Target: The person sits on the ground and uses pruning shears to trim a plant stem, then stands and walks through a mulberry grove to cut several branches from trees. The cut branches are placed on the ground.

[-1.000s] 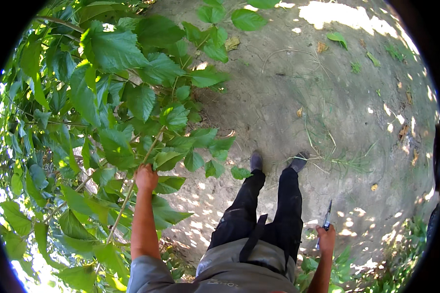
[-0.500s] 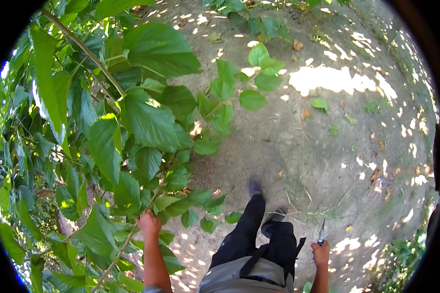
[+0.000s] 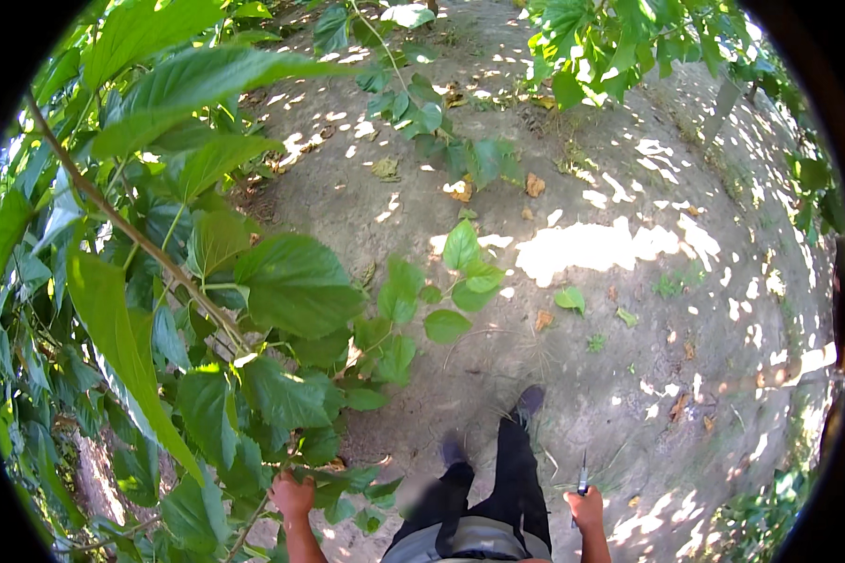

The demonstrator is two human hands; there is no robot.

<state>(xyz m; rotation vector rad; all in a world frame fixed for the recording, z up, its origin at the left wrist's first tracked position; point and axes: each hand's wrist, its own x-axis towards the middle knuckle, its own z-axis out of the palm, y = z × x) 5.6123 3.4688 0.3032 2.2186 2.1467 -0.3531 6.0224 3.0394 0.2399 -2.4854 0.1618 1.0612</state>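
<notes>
Stem (image 3: 247,532), just one, sits clenched in your left grip (image 3: 292,494); your right grip (image 3: 587,509) clasps one pointed tool (image 3: 583,479); two shoes (image 3: 530,402) show against soil (image 3: 573,357).

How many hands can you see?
2. The left hand is at the lower left, holding a leafy branch. The right hand is right of the legs, holding a slim, pointed tool. Neither is completely hidden.

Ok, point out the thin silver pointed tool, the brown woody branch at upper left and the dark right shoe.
Thin silver pointed tool (image 3: 583,488), head view: part beside the right hand (image 3: 587,509).
Brown woody branch (image 3: 166,262), head view: middle of its stem.
Dark right shoe (image 3: 530,401), head view: its top.
</notes>
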